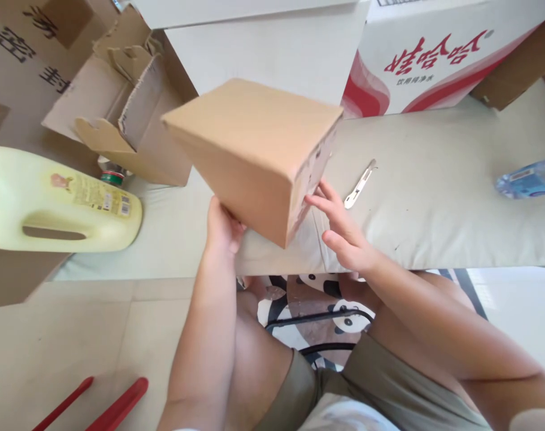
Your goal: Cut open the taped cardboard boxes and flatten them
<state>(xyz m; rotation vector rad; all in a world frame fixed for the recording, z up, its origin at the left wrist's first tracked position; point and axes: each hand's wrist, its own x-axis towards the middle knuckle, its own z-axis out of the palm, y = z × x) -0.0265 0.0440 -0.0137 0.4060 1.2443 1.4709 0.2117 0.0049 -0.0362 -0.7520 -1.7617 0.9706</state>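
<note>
A closed brown cardboard box (pixel 236 149) is tilted above the light-covered surface, one corner toward me. My left hand (pixel 224 226) grips it from below at the lower left edge, and the box hides part of those fingers. Against the box's right side, which looks taped or printed, my right hand (pixel 341 227) rests its fingertips with the fingers spread. Just right of that hand lies a white utility knife (pixel 361 184) on the pale cover.
An open cardboard box (pixel 151 114) and a pale yellow jug (pixel 66 203) stand left. White cartons, one red-printed (pixel 416 66), line the back. A clear plastic bottle (pixel 530 178) lies at right. Red bars (pixel 119 404) show at lower left, near the floor.
</note>
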